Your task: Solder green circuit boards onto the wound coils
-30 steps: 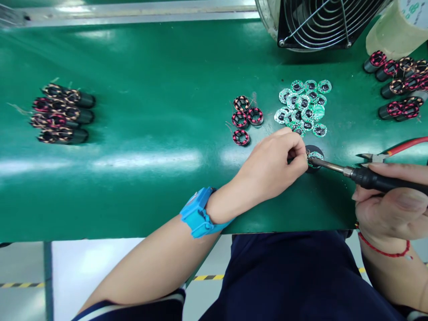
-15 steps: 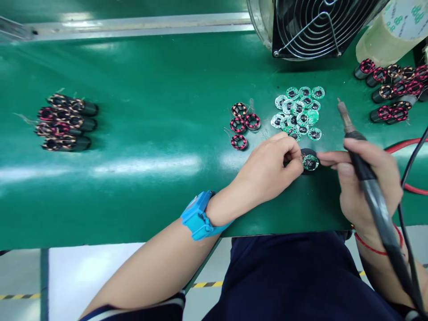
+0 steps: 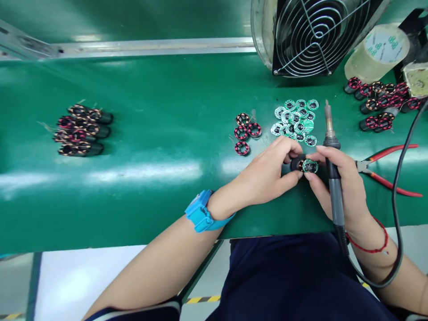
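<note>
My left hand [image 3: 267, 167] pinches a black cylindrical core [image 3: 296, 164] capped by a round green circuit board [image 3: 310, 166]. My right hand [image 3: 344, 178] grips a soldering iron [image 3: 335, 187] with its metal tip pointing away from me, clear of the board. Its fingertips also touch the board's edge. Several round green boards [image 3: 294, 118] lie in a pile just beyond my hands. Nearby sit several loose pink-and-copper wire coils [image 3: 242, 133]. The underside of the held board is hidden.
Groups of coils on black cores lie at the left [image 3: 80, 131] and back right [image 3: 377, 104] of the green bench [image 3: 167, 89]. Red-handled pliers [image 3: 377, 167], a tape roll [image 3: 377, 53] and a caged fan [image 3: 317, 38] stand to the right and back.
My right hand has moved left, bringing the iron upright and away from the board. Both hands now hold the black core, lifted and tipped from its standing position.
</note>
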Demonstrator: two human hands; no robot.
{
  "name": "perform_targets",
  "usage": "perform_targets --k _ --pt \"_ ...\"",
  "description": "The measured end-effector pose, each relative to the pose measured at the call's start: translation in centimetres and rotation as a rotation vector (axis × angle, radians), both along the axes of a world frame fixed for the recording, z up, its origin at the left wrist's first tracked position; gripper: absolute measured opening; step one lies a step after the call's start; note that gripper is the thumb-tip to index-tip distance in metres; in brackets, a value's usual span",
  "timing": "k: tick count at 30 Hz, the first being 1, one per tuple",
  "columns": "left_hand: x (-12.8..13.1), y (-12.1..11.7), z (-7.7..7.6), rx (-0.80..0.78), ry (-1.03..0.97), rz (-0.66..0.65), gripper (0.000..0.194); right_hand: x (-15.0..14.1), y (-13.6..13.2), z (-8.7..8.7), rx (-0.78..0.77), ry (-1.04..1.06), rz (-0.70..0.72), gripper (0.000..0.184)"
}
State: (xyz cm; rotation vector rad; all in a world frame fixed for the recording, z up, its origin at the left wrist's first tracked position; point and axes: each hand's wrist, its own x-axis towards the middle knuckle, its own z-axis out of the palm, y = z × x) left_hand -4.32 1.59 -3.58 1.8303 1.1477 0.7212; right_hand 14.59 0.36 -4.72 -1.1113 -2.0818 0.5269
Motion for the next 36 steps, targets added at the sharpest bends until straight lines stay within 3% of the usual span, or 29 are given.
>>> perform_targets --k 2,5,11,17,20,24,26,30,36 --pt "0.3 -0.1 -0.2 0.029 0.083 -0.053 0.034 0.2 -0.1 0.0 0.007 0.037 0.008 0.062" --pt "1.0 0.1 -0.6 0.052 0.168 -0.064 0.025 0.4 -0.2 -0.2 -0.011 0.097 -0.006 0.059" --pt "0.6 0.9 -1.1 0.098 0.019 -0.082 0.01 0.9 -0.4 -0.6 -0.116 0.196 -0.044 0.052" --pt "-0.1 0.7 -0.5 0.061 -0.085 -0.046 0.015 0.8 -0.3 -0.2 -0.037 0.304 -0.036 0.053" --pt "0.1 0.3 -0.3 -0.084 -0.234 0.033 0.023 0.8 -0.1 0.1 0.088 0.265 -0.007 0.057" --pt "0.5 0.0 -0.1 -0.532 -0.56 0.074 0.032 0.8 -0.1 0.3 0.13 0.222 0.054 0.063" --pt "0.6 -0.1 -0.1 -0.679 -0.676 0.093 0.033 0.8 -0.2 0.4 0.129 0.212 0.069 0.065" --pt "0.9 -0.3 -0.1 -0.815 -0.781 0.128 0.03 0.7 -0.2 0.4 0.102 0.232 0.129 0.067" --pt "1.5 -1.0 0.3 -0.843 -0.804 0.154 0.025 0.1 -0.3 0.3 0.08 0.146 0.093 0.058"
